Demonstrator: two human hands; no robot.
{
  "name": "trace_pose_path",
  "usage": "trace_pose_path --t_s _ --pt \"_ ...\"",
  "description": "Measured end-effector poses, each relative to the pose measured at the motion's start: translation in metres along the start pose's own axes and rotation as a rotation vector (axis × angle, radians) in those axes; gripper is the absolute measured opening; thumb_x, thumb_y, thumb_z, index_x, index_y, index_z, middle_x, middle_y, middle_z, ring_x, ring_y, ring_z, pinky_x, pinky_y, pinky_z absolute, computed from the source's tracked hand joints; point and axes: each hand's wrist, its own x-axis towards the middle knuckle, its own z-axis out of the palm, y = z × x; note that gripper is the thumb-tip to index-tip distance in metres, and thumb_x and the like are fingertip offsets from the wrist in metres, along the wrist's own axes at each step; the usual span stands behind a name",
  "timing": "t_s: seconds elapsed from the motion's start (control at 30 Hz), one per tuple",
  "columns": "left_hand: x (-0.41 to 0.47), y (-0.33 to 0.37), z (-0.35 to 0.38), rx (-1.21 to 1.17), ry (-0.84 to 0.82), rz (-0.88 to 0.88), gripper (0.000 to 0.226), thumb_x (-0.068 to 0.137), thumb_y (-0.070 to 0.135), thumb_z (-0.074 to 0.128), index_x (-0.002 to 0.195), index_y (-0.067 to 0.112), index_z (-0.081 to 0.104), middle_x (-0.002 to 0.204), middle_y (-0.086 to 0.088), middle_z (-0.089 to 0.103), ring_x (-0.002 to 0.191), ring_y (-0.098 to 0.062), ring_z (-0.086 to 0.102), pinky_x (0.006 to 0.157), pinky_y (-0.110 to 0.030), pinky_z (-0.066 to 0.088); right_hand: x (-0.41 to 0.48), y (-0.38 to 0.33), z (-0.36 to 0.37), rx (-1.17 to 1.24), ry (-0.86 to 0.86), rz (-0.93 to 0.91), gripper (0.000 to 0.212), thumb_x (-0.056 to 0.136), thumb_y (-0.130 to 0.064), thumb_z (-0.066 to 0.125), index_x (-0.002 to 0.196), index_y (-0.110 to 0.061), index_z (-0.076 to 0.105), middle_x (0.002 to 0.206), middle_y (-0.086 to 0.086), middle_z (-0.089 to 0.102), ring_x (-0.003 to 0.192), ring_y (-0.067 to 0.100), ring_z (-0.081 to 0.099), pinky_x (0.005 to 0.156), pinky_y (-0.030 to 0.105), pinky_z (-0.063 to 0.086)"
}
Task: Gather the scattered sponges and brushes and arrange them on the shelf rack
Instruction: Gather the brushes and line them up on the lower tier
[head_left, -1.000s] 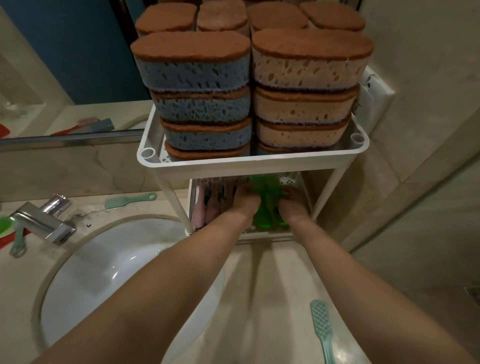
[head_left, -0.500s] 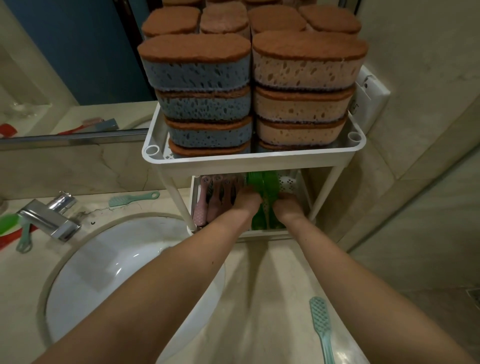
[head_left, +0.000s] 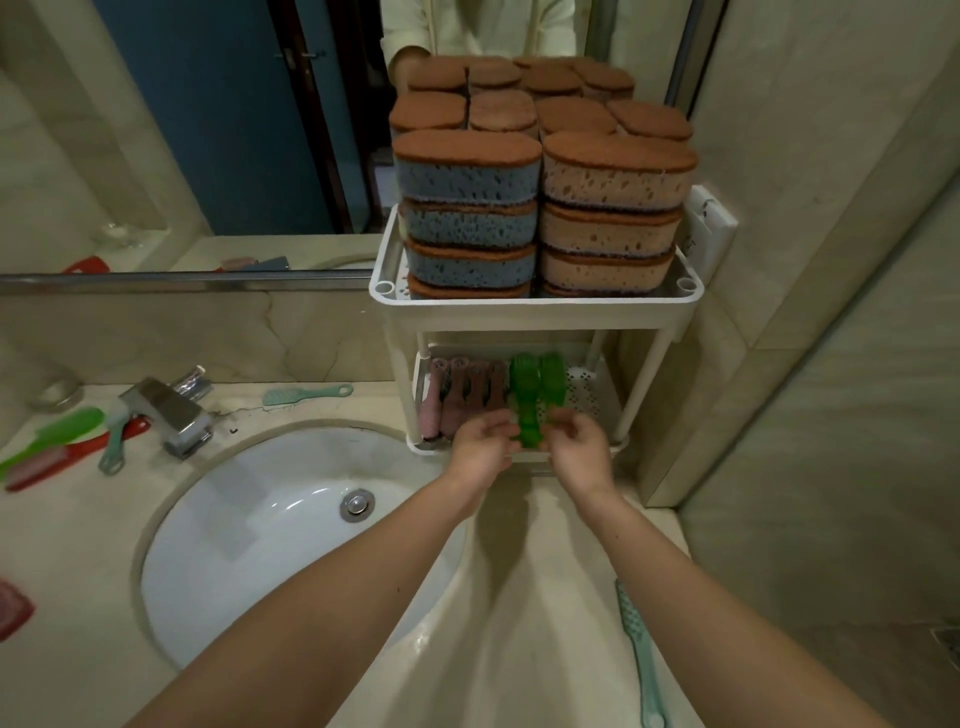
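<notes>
A left hand (head_left: 480, 441) and right hand (head_left: 576, 441), fingers loosely curled, flank the green brushes (head_left: 535, 400) lying on the shelf rack (head_left: 535, 306)'s lower tier beneath stacked sponges (head_left: 540, 208).

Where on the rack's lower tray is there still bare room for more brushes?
The perforated floor of the lower tray is bare right of the green brushes, up to the right leg. The left side is packed with pink brushes. The top tier is crowded with stacked sponges.
</notes>
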Motion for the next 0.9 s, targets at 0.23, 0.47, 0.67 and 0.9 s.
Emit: trace_pose_path --t_s 0.23,0.47,0.67,0.9 --pt "-0.043 -0.023 -0.037 -0.080 0.141 0.025 0.033 0.089 -0.007 0.051 0.116 0.011 0.060 0.107 -0.007 0.067 0.088 -0.015 0.064 0.083 -0.030 0.053 -0.050 0.010 0.025 -0.013 -0.159 0.008 0.020 0.090 -0.008 0.054 0.105 -0.017 0.064 0.102 0.005 0.067 0.095 0.022 0.063 0.092 0.041 0.051" --pt "-0.087 -0.044 -0.094 -0.142 0.307 0.044 0.025 0.093 0.003 0.050 0.110 0.017 0.061 0.100 -0.001 0.067 0.085 -0.015 0.065 0.084 -0.030 0.054 -0.088 0.010 0.070 -0.073 -0.324 -0.032 0.021 0.092 -0.010 0.055 0.110 -0.015 0.064 0.102 0.002 0.067 0.079 0.012 0.064 0.080 0.033 0.053" --pt "-0.114 -0.050 -0.159 -0.190 0.423 0.056 0.027 0.090 0.003 0.054 0.114 0.015 0.060 0.100 -0.004 0.068 0.087 -0.016 0.065 0.086 -0.033 0.052 -0.115 -0.007 0.123 -0.076 -0.464 -0.071 0.019 0.090 -0.008 0.054 0.101 -0.020 0.063 0.098 0.003 0.068 0.080 0.014 0.065 0.081 0.035 0.052" --pt "-0.130 -0.047 -0.242 -0.242 0.573 0.066 0.026 0.092 0.005 0.049 0.111 0.016 0.061 0.098 -0.001 0.067 0.081 -0.013 0.064 0.083 -0.030 0.053 -0.137 -0.026 0.206 -0.098 -0.599 -0.082 0.019 0.091 -0.008 0.053 0.103 -0.019 0.063 0.097 0.002 0.066 0.074 0.013 0.064 0.078 0.035 0.052"
